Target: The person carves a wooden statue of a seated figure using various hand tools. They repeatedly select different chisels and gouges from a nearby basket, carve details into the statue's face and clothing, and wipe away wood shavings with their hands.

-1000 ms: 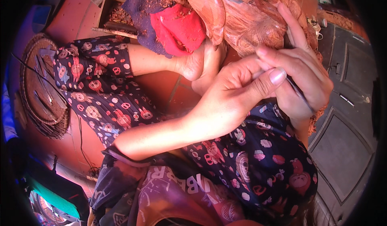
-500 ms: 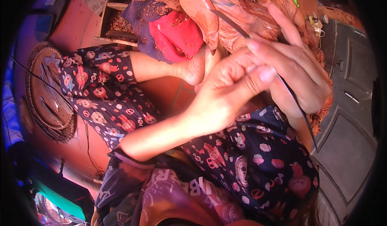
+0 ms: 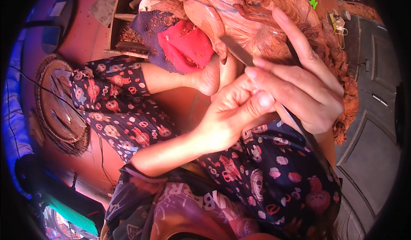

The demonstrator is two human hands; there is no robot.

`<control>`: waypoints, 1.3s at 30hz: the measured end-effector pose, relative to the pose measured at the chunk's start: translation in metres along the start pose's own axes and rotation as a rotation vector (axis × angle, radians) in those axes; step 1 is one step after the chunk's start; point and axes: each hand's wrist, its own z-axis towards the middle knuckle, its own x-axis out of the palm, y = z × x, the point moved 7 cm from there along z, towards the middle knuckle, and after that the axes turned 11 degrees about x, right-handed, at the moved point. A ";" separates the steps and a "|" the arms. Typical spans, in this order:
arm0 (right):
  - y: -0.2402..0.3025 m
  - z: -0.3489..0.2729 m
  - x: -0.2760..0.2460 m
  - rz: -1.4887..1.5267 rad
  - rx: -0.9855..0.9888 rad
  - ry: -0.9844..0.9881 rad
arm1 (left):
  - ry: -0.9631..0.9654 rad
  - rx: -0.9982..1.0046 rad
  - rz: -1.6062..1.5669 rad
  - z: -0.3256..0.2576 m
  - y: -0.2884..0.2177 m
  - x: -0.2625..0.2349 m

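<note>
The carved wooden sculpture (image 3: pixel 252 30) fills the far side of my view, with a grey panelled surface (image 3: pixel 364 154) down the right. On the left I have a round woven tray (image 3: pixel 46 107) on the floor, slim metal tools lying on it. Left of the sculpture I see a red cloth (image 3: pixel 185 43) dusted with shavings. Nearer, my right hand (image 3: pixel 310 92) curls fingers over the slender metal hand tool (image 3: pixel 238 51), one finger stretched away; my left hand (image 3: pixel 237 111) pinches it between thumb and fingers. Its flat end points at the sculpture; I can't tell whether they touch.
</note>
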 end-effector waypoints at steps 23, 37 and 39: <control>-0.004 -0.002 -0.010 0.112 -0.012 -0.084 | 0.029 0.020 0.035 0.011 -0.006 0.008; 0.000 0.003 0.000 0.050 0.034 0.048 | 0.051 0.000 -0.050 -0.003 -0.002 0.003; 0.009 0.000 -0.009 0.020 0.043 0.117 | 0.098 -0.051 0.036 -0.008 -0.001 0.008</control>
